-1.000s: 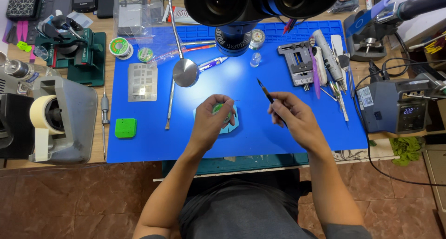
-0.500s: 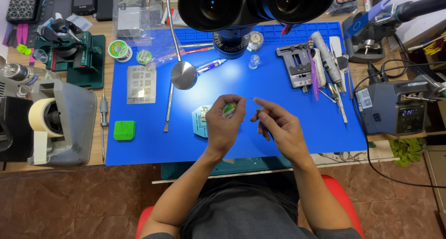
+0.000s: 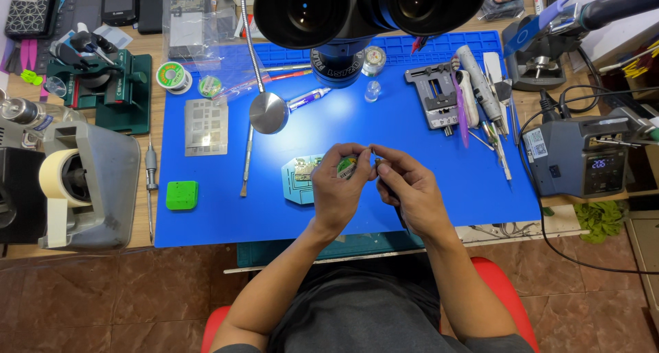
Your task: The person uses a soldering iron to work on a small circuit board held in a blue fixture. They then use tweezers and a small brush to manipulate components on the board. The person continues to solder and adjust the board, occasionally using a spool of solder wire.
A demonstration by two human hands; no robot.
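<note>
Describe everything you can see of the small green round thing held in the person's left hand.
The small green round thing looks like a little spool or reel, green with a paler centre; its material is too small to tell. The left hand holds it up by the fingertips, just above the blue mat and beside a pale blue board lying there. The right hand meets it from the other side, fingertips close at its edge; whether they touch it cannot be told.

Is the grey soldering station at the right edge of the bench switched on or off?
On. The grey soldering station has its small front display lit with blue digits, beside the blue silicone work mat.
</note>
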